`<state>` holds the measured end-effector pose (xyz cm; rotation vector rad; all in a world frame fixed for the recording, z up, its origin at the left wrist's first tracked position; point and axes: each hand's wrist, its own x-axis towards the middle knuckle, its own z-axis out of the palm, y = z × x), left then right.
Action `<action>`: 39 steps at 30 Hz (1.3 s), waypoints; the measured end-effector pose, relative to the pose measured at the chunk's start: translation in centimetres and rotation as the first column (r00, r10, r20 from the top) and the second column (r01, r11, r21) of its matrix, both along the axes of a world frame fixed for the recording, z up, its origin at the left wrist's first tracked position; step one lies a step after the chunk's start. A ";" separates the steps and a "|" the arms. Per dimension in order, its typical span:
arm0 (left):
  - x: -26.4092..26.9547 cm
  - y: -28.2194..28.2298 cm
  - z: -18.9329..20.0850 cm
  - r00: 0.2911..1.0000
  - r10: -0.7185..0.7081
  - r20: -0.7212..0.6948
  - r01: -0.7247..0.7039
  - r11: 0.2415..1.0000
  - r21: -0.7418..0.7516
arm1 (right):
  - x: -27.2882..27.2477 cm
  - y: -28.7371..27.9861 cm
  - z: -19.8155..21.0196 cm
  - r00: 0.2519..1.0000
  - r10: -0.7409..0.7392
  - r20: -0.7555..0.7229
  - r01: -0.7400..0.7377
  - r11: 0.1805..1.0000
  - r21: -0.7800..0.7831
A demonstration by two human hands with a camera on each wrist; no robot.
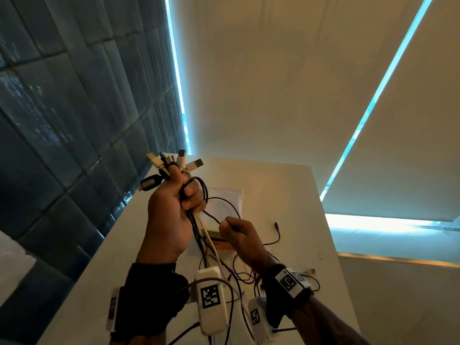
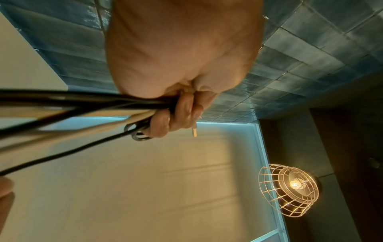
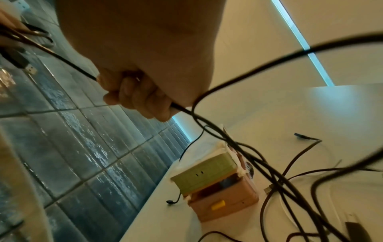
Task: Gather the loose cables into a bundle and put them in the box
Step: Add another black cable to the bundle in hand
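My left hand (image 1: pixel 176 195) is raised above the table and grips a bundle of black and white cables (image 1: pixel 199 235); their USB plugs (image 1: pixel 174 161) fan out above the fist. In the left wrist view the fingers (image 2: pixel 176 114) curl round the cables (image 2: pixel 82 104). Just to the right and lower, my right hand (image 1: pixel 236 232) holds one thin black cable (image 3: pixel 68 62) that runs up to the bundle, its fingers (image 3: pixel 136 96) closed round it. The cables' tails trail in loops on the table (image 3: pixel 279 180). The box (image 3: pixel 215 181), green lid over a pinkish base, stands partly open behind the hands.
The white table (image 1: pixel 293 195) stands against a blue tiled wall (image 1: pixel 62 120). A white packet (image 1: pixel 231 197) lies beyond the box. One loose black cable end (image 1: pixel 276 226) lies to the right. A wire-cage lamp (image 2: pixel 288 191) hangs overhead.
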<state>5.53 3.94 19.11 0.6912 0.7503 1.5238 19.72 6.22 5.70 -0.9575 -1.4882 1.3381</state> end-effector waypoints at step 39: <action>-0.4 1.3 -1.1 0.977 0.109 -0.183 -0.151 0.960 -0.234 | -0.7 0.1 7.9 0.955 0.005 -0.297 -0.006 1.000 -0.003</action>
